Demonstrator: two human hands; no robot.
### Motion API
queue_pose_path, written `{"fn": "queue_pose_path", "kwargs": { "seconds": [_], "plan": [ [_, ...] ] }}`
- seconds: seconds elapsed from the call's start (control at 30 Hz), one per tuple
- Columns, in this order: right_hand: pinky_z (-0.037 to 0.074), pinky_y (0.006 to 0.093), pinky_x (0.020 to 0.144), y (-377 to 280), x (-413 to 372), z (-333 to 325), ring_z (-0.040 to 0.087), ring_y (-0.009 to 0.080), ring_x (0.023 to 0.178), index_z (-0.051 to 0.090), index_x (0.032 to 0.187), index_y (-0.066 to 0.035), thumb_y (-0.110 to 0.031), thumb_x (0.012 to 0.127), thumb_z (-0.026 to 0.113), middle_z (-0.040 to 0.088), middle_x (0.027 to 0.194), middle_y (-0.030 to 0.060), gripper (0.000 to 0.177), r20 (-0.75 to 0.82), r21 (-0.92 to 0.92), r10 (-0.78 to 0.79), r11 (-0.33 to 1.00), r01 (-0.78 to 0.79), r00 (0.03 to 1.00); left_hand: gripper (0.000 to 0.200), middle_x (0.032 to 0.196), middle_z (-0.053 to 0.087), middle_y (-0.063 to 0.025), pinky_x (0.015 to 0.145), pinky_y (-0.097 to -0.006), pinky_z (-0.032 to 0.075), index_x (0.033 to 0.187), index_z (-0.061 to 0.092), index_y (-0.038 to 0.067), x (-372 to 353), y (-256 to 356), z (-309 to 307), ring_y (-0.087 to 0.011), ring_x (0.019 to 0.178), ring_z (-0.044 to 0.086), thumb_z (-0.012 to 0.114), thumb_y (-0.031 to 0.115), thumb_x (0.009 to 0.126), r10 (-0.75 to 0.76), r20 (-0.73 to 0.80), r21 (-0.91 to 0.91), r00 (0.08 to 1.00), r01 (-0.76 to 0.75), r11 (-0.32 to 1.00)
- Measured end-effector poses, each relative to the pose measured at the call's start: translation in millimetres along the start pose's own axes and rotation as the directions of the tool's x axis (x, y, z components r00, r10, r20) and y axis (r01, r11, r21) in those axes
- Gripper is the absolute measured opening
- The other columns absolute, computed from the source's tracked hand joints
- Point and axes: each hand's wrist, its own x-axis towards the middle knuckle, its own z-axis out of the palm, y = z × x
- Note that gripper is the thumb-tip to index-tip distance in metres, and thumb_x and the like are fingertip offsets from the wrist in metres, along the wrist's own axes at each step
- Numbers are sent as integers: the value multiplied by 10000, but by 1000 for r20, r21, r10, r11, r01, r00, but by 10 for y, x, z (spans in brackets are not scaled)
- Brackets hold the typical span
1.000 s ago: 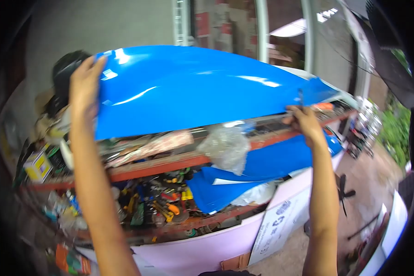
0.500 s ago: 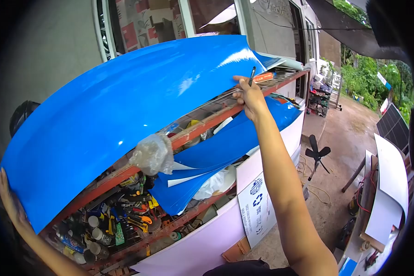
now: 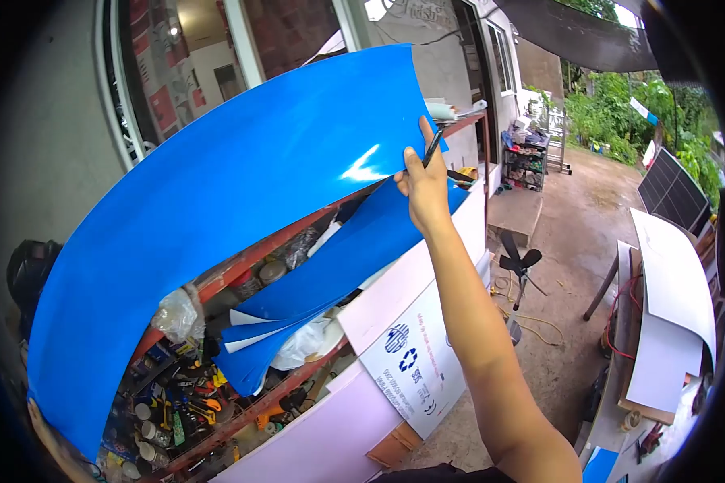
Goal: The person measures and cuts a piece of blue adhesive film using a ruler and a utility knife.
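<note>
A large glossy blue sheet point(image 3: 242, 161) bows upward across the left and middle of the view, above a red metal rack point(image 3: 242, 262). My right hand point(image 3: 424, 181) grips its right edge near the lower corner, with a dark pen point(image 3: 432, 149) also held between the fingers. At the lower left, my left hand point(image 3: 47, 431) is against the sheet's other end, mostly behind it, its fingers largely hidden. More blue sheets point(image 3: 314, 270) with white undersides lie on the rack beneath.
Tools and jars point(image 3: 165, 419) fill the lower shelf. A clear plastic bag point(image 3: 179, 314) hangs at the rack. Printed white board point(image 3: 415, 362) leans in front. A black fan point(image 3: 519, 262) stands on the ground. White sheets point(image 3: 673, 322) lie on a table at right.
My right hand has closed on the sheet's right end, where before it was beside the edge. The sheet is lifted and more curved, its right end off the rack; the view has shifted.
</note>
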Motion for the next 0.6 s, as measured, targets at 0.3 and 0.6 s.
{"fn": "queue_pose_path", "kwargs": {
  "seconds": [0.3,0.6],
  "plan": [
    [589,293,579,-61,-259,-230,692,187,706,168,1709,-44,-199,1126,568,658,1185,224,724,10,187,-146,972,141,989,693,1518,591,-249,1145,-392,452,1508,557,-52,842,-179,-45,-339,1350,603,574,502,1092,298,81,660,951,-275,699],
    [600,304,573,-363,-661,-772,727,227,730,-6,1712,-46,-220,1126,554,684,1154,231,829,83,264,-130,959,104,988,714,1522,608,-222,1160,-389,436,1544,544,-3,930,917,254,-303,1364,607,559,545,1086,417,40,613,908,-352,708]
  ]
}}
